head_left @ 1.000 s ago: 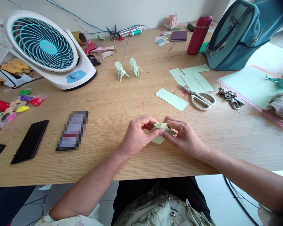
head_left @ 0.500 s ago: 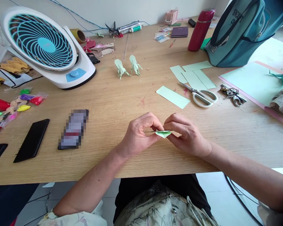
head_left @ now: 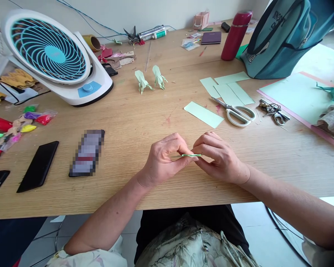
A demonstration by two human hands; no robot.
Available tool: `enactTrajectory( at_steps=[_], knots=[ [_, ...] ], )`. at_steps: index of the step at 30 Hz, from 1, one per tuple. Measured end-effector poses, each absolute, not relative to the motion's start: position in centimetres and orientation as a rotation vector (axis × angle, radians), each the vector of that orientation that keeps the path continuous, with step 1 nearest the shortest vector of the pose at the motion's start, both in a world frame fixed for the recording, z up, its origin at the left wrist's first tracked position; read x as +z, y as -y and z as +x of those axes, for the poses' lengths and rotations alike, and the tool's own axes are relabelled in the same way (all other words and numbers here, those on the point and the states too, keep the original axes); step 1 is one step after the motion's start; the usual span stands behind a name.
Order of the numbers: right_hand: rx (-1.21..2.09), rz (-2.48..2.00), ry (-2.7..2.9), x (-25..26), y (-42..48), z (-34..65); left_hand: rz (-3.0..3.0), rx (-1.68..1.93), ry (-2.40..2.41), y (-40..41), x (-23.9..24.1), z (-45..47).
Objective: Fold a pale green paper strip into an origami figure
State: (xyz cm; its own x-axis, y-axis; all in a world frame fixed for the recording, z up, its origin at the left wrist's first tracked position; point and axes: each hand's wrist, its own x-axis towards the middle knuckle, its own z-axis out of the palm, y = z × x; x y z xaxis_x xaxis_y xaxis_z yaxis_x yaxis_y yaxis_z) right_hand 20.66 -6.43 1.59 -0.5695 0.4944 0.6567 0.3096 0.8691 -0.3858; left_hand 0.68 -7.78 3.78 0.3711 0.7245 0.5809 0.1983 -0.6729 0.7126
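Note:
A small piece of folded green paper [head_left: 191, 155] is pinched between my two hands above the front part of the table. My left hand [head_left: 167, 157] grips its left end, with the thumb along the near side. On the other end, my right hand [head_left: 218, 159] closes thumb and fingers. The paper looks thin and flat, nearly edge-on, and the fingers hide part of it. Beyond my hands lies a pale green paper strip [head_left: 203, 114]. Two folded paper figures [head_left: 142, 81] stand farther back on the table.
White-handled scissors [head_left: 241, 115], keys [head_left: 274, 111] and more green strips [head_left: 231, 92] lie to the right. A red flask [head_left: 236, 35] and a teal bag [head_left: 281, 44] stand behind them. At left are a fan [head_left: 55, 55], a phone [head_left: 87, 152] and a black flat object [head_left: 38, 167].
The paper's open, pointed pocket facing me has been pressed flat, leaving a thin edge. My left thumb has slid right across it. The right hand has barely moved.

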Motion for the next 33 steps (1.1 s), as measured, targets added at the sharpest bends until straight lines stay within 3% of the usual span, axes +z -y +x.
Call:
enactTrajectory(
  at_steps=[9,15,23,33],
  knots=[
    [0.821,-0.778,2.038,1.93,7.1,19.87,1.519,1.094,-1.021,8.16,3.3,1.27],
    [1.034,-0.94,1.997,1.97,7.1,19.84,1.574,1.036,-1.021,7.86,3.01,1.13],
    [1.073,-0.973,2.01,2.23,7.14,19.93,1.764,1.032,-1.134,8.01,3.41,1.47],
    [1.056,-0.959,2.019,1.93,7.1,19.81,1.519,1.009,-1.071,7.86,3.28,1.77]
  ],
)
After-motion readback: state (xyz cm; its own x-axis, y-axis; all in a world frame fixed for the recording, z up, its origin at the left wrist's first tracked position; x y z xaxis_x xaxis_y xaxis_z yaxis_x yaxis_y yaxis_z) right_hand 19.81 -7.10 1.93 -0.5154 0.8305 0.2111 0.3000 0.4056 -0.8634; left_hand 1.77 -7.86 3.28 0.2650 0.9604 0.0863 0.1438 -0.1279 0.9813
